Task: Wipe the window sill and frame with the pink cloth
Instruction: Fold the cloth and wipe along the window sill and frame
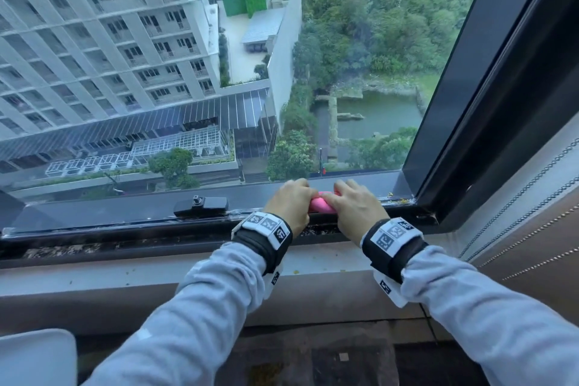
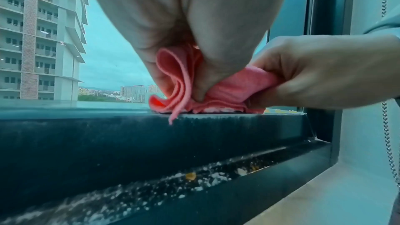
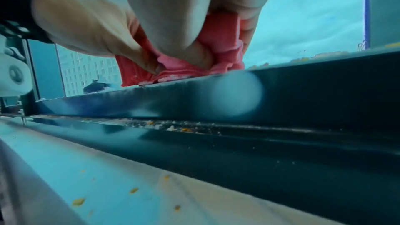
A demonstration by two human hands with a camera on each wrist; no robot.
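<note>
Fingers of the left hand and right hand pinch the bunched pink cloth between them, pressing it onto the dark window frame; crumbs litter the channel below, above the pale sill.

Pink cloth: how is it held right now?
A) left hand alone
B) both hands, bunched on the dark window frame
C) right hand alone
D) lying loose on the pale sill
B: the left hand and right hand both grip the folded pink cloth on the dark window frame.
</note>
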